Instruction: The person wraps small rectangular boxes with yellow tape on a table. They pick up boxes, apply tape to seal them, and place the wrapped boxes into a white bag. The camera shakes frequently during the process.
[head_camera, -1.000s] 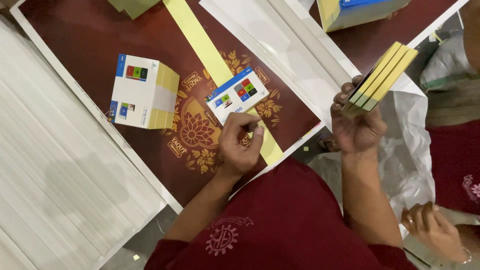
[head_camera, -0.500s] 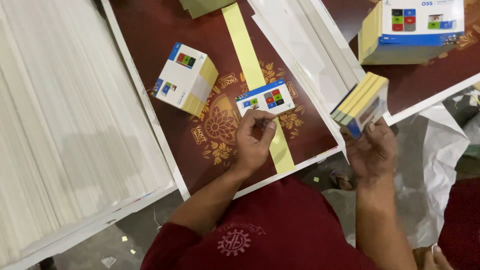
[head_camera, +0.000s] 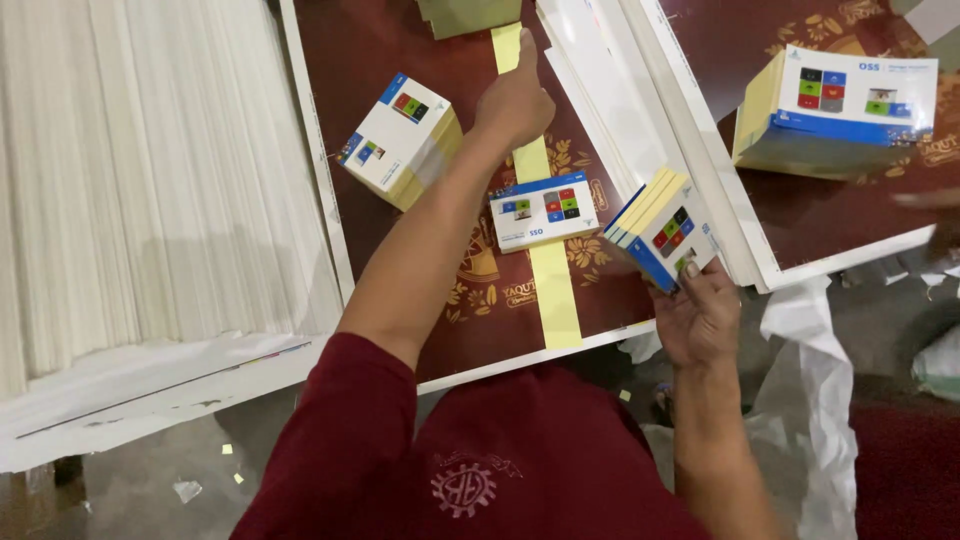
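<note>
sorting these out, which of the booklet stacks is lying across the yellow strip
The small middle stack, flat on the yellow strip; the others sit off it or in the right hand.
</note>
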